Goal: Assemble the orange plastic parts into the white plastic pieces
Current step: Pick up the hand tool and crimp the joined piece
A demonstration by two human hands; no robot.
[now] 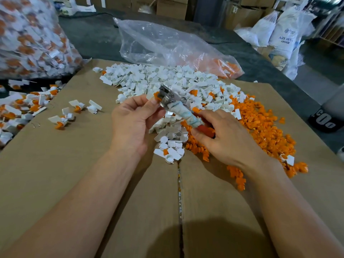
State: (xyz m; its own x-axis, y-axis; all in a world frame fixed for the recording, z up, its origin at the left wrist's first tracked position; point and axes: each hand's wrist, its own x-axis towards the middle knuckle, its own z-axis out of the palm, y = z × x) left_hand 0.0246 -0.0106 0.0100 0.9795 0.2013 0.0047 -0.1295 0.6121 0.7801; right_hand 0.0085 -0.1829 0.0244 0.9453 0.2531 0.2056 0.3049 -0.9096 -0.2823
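1. Cardboard sheet (130, 211) fills the near ground, with both forearms reaching over it toward 12 o'clock.
2. The left hand (130, 123) pinches one orange part (157, 95) between thumb and forefinger. A sliver of white shows beside the part, and it is held right against the metal head of the tool (186, 112) near centre.
3. The right hand (229, 138), at 3 o'clock from centre, has its fingers curled round the tool's red handle. The shaft above the grip is wrapped in pale tape.
4. Loose white pieces (167, 77) are heaped at 12 o'clock, and loose orange parts (260, 123) spread from 2 to 4 o'clock. A few joined pieces (76, 107) lie at 9 o'clock.
5. The pinch is only a fingertip hold. If the tool bears on it off-line, the part will likely twist out and drop into the heaps below.
6. The left fingertips sit just beside the metal head, so a hard squeeze or a slip could nip them.
7. I cannot tell whether the orange part is squarely seated in the white. Pressing it crooked could jam or crack it.
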